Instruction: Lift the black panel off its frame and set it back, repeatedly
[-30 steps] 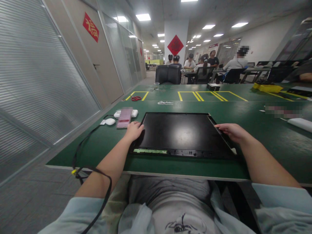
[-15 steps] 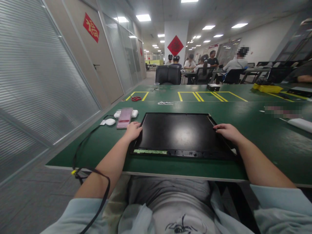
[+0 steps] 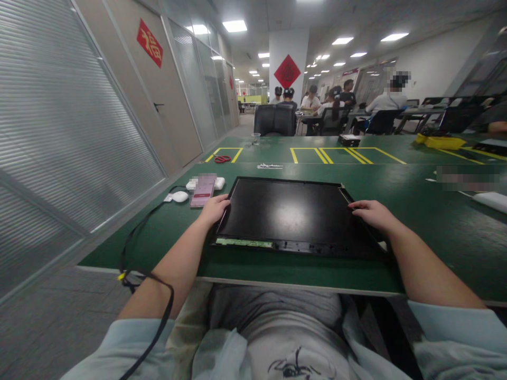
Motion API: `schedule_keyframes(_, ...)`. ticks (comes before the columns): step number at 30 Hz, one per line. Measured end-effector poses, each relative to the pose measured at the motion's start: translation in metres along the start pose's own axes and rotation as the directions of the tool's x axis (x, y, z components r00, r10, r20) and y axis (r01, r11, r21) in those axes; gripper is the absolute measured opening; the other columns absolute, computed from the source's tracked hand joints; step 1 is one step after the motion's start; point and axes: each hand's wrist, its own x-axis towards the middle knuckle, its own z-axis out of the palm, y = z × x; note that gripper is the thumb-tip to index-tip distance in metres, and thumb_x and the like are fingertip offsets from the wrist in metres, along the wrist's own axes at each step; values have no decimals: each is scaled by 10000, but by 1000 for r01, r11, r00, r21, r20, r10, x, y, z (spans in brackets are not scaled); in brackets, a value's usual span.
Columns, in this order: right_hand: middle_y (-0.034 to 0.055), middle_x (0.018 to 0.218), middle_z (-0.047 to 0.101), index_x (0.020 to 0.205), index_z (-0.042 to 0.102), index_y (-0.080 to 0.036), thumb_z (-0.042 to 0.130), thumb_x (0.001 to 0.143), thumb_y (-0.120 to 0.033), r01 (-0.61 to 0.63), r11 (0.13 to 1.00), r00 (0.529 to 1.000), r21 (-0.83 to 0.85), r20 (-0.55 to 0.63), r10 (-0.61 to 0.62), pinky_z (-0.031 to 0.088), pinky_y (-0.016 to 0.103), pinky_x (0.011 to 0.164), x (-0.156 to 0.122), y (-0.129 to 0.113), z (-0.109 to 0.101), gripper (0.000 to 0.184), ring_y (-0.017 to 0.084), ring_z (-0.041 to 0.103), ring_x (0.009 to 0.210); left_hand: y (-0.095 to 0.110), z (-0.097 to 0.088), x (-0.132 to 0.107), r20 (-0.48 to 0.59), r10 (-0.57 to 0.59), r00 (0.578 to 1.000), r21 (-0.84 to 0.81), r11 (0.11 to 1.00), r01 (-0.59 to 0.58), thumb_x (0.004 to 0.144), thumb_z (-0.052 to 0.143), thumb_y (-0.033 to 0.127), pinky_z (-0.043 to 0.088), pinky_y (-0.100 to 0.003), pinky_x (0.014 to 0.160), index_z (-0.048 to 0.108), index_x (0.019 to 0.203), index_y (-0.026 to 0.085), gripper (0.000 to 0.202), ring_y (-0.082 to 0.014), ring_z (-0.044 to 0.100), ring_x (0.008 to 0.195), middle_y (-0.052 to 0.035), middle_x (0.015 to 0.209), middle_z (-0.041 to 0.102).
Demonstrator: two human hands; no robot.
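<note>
A black flat screen panel (image 3: 287, 214) lies on the green table (image 3: 435, 232) right in front of me, with a thin green circuit strip (image 3: 243, 243) along its near edge. My left hand (image 3: 214, 209) grips the panel's left edge, fingers curled over it. My right hand (image 3: 370, 212) rests on the panel's right edge with its fingers bent over the frame. The far left corner of the panel looks slightly raised off the table.
A pink phone (image 3: 203, 190), a white mouse (image 3: 179, 196) and a black cable (image 3: 134, 237) lie left of the panel. Farther off are red scissors (image 3: 222, 158), a small cup (image 3: 255, 139), yellow floor-tape boxes and a yellow tray (image 3: 439, 141). Several people sit at the far tables.
Both hands have shifted slightly along the panel's edges, and the panel's far edge has come up a little. The view has tilted down a bit.
</note>
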Motion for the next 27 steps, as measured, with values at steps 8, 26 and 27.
schedule_keyframes(8, 56, 778, 734, 986, 812, -186, 681, 740, -195, 5, 1000, 1000, 2, 7, -5, 537, 346, 791, 3, 4, 2, 280, 228, 676, 753, 7, 4, -4, 0, -199, 980, -369, 911, 185, 751, 713, 133, 586, -315, 645, 796, 1108, 161, 367, -226, 724, 664, -50, 758, 783)
schedule_keyframes(26, 49, 762, 731, 1007, 815, -185, 690, 747, -197, 9, 1000, 999, -29, 34, -8, 544, 338, 781, 7, 8, 0, 289, 221, 687, 751, 0, 4, 9, 195, -244, 950, -721, 621, 308, 724, 841, 74, 502, -236, 443, 427, 1555, 199, 936, -142, 646, 444, -18, 783, 777)
schedule_keyframes(27, 52, 771, 736, 1003, 815, -186, 691, 744, -198, 10, 1000, 999, -26, 36, -10, 546, 342, 789, 7, 8, 0, 287, 225, 690, 761, 1, 4, 8, 185, -241, 953, -717, 630, 299, 723, 846, 85, 504, -236, 448, 414, 1566, 217, 957, -142, 648, 448, -21, 800, 784)
